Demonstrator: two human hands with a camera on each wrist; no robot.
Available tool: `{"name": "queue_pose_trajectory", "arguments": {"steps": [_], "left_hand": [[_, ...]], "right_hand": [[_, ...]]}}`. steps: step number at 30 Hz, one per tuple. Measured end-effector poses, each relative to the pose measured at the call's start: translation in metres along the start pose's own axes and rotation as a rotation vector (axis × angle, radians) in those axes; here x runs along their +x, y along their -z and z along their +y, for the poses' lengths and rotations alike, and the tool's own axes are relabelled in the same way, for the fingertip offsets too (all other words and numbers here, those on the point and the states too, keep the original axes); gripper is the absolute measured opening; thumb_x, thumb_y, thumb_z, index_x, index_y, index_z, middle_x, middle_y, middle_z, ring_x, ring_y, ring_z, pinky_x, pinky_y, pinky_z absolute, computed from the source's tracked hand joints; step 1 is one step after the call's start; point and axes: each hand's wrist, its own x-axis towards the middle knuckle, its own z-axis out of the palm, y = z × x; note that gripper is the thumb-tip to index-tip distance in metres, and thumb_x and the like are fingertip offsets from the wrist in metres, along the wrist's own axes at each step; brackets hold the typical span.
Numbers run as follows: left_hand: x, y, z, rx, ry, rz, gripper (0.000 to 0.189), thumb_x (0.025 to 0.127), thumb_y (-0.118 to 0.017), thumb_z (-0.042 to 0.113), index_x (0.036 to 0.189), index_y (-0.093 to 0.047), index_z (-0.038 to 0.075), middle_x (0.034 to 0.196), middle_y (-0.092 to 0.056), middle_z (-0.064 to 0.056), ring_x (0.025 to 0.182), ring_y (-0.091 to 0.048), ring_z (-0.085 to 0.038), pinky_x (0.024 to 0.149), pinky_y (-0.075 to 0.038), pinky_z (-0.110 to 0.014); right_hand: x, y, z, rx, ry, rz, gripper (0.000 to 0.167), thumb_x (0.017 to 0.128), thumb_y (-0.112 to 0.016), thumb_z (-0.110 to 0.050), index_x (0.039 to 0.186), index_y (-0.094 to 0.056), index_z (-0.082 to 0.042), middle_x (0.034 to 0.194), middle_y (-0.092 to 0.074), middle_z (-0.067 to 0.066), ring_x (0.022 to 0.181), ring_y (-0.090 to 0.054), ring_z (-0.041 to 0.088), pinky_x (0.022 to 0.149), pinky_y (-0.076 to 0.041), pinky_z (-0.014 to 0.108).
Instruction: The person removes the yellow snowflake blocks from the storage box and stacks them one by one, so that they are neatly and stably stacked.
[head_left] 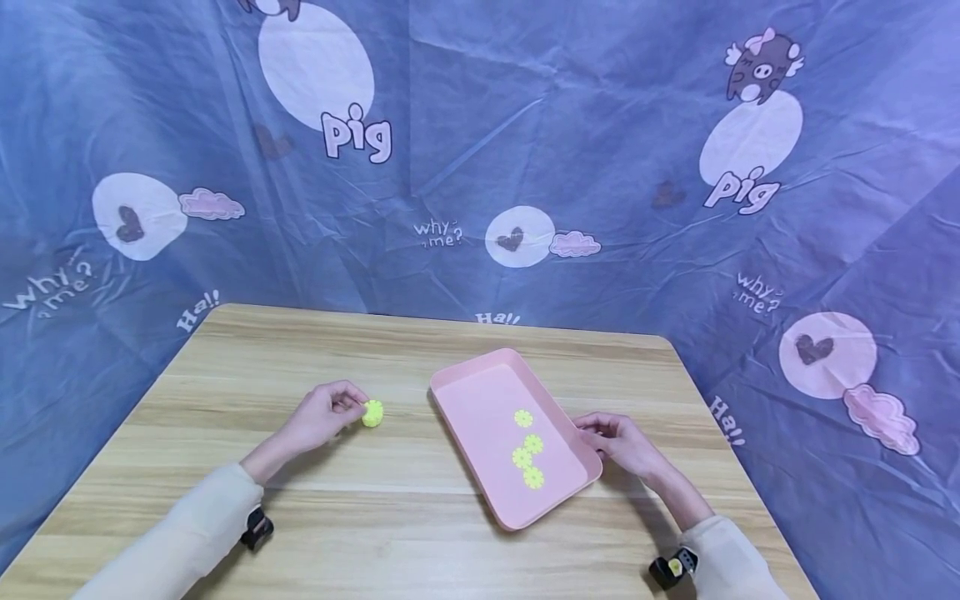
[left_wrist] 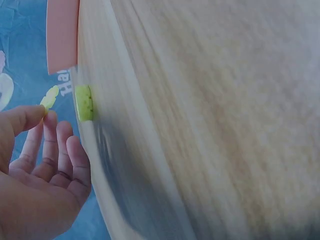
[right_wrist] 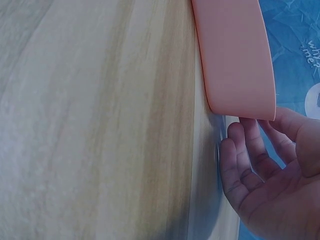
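My left hand (head_left: 324,415) pinches a thin yellow flower-shaped piece (left_wrist: 49,98) between thumb and fingertips, the other fingers loosely bent. Just under it, a short yellow stack with a scalloped edge (left_wrist: 84,103) stands on the table; from the head the two overlap as one yellow disc (head_left: 372,413). To the right lies a shallow pink tray (head_left: 480,417), turned at an angle. Several yellow flower-shaped pieces (head_left: 532,444) lie flat in its right part. My right hand (head_left: 622,443) holds the tray's right wall at the rim, fingertips partly hidden behind it in the right wrist view.
The light wood table (head_left: 360,525) carries these things. Behind and around it hangs a blue printed cloth (head_left: 450,150). Dark wrist cameras (head_left: 257,530) sit at both cuffs, close over the tabletop.
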Motion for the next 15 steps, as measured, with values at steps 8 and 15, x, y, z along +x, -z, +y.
{"name": "queue_pose_trajectory", "arguments": {"steps": [8, 15], "left_hand": [[0.0042, 0.0009, -0.004, 0.011, 0.056, 0.0, 0.018, 0.098, -0.069, 0.009, 0.112, -0.069, -0.001, 0.094, -0.073, -0.013, 0.071, -0.06, -0.016, 0.056, -0.05, -0.023], [0.0077, -0.0024, -0.0084, 0.063, 0.052, 0.011, 0.017, 0.097, -0.071, 0.01, 0.111, -0.07, 0.0, 0.09, -0.074, -0.009, 0.078, -0.062, -0.016, 0.069, -0.048, -0.023]], "right_hand": [[0.0006, 0.0, 0.0007, -0.007, -0.003, 0.007, 0.038, 0.102, -0.065, -0.01, 0.131, -0.062, 0.015, 0.106, -0.074, 0.015, 0.081, -0.063, 0.003, 0.065, -0.055, 0.022], [0.0006, -0.0008, 0.001, -0.015, -0.007, 0.019, 0.037, 0.103, -0.065, -0.011, 0.131, -0.063, 0.013, 0.106, -0.073, 0.014, 0.08, -0.061, 0.004, 0.065, -0.054, 0.022]]}}
